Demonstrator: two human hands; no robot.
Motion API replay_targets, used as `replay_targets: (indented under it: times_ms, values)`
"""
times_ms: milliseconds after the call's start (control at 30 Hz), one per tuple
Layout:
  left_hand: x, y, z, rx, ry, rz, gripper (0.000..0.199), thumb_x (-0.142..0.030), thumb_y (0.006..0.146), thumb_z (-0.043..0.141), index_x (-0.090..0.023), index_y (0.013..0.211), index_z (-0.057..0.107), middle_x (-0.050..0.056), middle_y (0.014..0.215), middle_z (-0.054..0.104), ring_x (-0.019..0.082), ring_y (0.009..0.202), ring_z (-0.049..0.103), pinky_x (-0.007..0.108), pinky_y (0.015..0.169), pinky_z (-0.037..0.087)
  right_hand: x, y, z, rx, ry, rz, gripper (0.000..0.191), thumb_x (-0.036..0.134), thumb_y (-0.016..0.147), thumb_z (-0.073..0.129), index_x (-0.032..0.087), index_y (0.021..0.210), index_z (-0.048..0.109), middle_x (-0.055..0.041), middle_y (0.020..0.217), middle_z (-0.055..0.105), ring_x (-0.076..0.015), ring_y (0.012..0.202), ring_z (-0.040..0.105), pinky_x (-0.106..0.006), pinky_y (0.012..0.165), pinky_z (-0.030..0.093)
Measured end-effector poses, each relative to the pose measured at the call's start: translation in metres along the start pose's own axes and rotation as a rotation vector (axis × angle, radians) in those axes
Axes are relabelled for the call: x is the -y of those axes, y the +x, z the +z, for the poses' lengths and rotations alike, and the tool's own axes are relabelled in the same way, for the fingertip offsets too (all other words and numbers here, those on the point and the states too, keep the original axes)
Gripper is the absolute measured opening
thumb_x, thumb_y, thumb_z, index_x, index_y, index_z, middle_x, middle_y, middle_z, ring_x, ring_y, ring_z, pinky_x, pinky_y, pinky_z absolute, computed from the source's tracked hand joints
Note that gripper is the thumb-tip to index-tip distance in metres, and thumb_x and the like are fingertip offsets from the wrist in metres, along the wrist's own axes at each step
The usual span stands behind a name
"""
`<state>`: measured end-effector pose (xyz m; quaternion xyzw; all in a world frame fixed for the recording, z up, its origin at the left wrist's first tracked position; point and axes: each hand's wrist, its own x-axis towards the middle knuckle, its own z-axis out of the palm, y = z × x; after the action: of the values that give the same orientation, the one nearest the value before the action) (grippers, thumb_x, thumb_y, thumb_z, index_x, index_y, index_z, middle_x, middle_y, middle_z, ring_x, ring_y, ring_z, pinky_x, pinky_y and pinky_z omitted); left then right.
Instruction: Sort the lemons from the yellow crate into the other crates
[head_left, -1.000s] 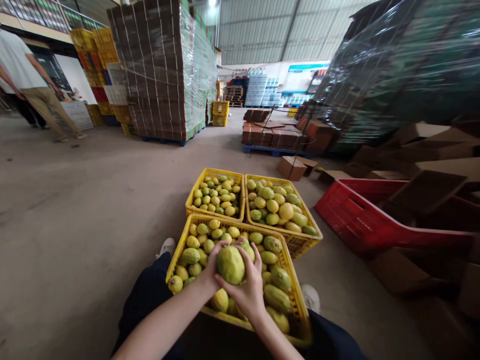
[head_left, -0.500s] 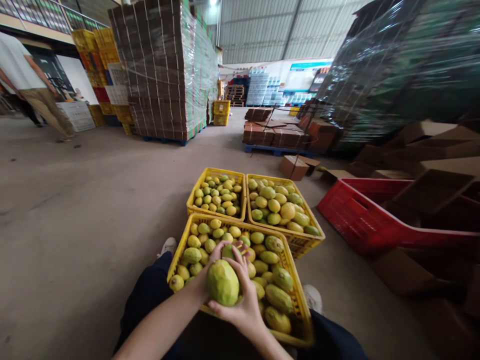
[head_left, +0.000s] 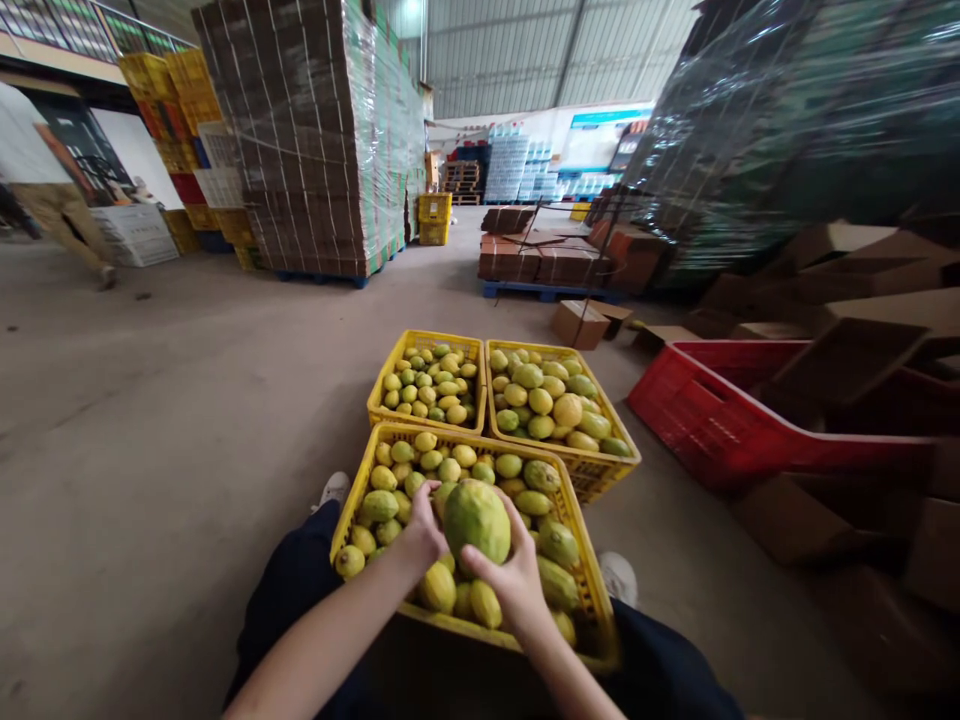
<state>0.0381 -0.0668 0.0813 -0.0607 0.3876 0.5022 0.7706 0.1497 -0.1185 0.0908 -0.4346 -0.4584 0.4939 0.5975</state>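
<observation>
My right hand [head_left: 517, 575] is wrapped around a large green-yellow lemon [head_left: 476, 522], its thumb across the near side. Close against it on the left, my left hand [head_left: 426, 525] is curled, its fingers partly hidden. A smaller lemon [head_left: 442, 497] shows between that hand and the large one, seemingly in its grasp. Both hands are over the front yellow crate [head_left: 600, 610], which is full of green and yellow lemons of mixed sizes. Behind it stand two more yellow crates: smaller lemons fill the left crate [head_left: 373, 400], larger ones the right crate [head_left: 600, 470].
A red crate [head_left: 697, 430] with cardboard in it stands to the right, among open cartons [head_left: 795, 520]. Flattened boxes [head_left: 525, 262] lie on a blue pallet ahead. A tall wrapped stack [head_left: 300, 150] rises at the left back. A person [head_left: 52, 200] is at the far left.
The large lemon has moved up and right with my right hand and has been turned. My left hand has shifted slightly left and down, away from the right. The person at far left has moved left in view.
</observation>
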Motion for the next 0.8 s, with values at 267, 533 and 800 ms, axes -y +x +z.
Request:
replay_targets:
  times_ms: [267,533,800]
  values:
    - [-0.015,-0.001,0.014,-0.016,-0.078,-0.034,0.023,-0.037,0.096,0.051,-0.017,0.096,0.063,0.006,0.083,0.067,0.020,0.074,0.068,0.030,0.067,0.056,0.017,0.031,-0.010,-0.115,0.419,0.258,0.044,0.040,0.062,0.086,0.024,0.100,0.070,-0.0024,0.094,0.077,-0.0242,0.086,0.073,-0.037,0.078,0.060]
    - [-0.028,-0.020,0.016,0.181,-0.227,-0.052,0.034,-0.039,0.098,0.050,-0.014,0.116,0.065,0.006,0.088,0.069,0.016,0.071,0.067,0.023,0.055,0.054,0.012,0.039,-0.016,-0.090,0.680,0.506,0.016,0.032,0.073,0.070,0.018,0.081,0.069,-0.0056,0.078,0.077,-0.0284,0.078,0.075,-0.044,0.073,0.062]
    - [-0.027,-0.013,0.012,0.152,-0.273,0.093,0.023,-0.032,0.097,0.051,-0.018,0.106,0.068,0.005,0.082,0.069,0.019,0.077,0.070,0.035,0.075,0.061,0.003,0.047,-0.015,-0.250,0.832,0.675,0.029,0.052,0.086,0.063,0.023,0.088,0.065,-0.0042,0.081,0.076,-0.0259,0.079,0.074,-0.042,0.068,0.061]
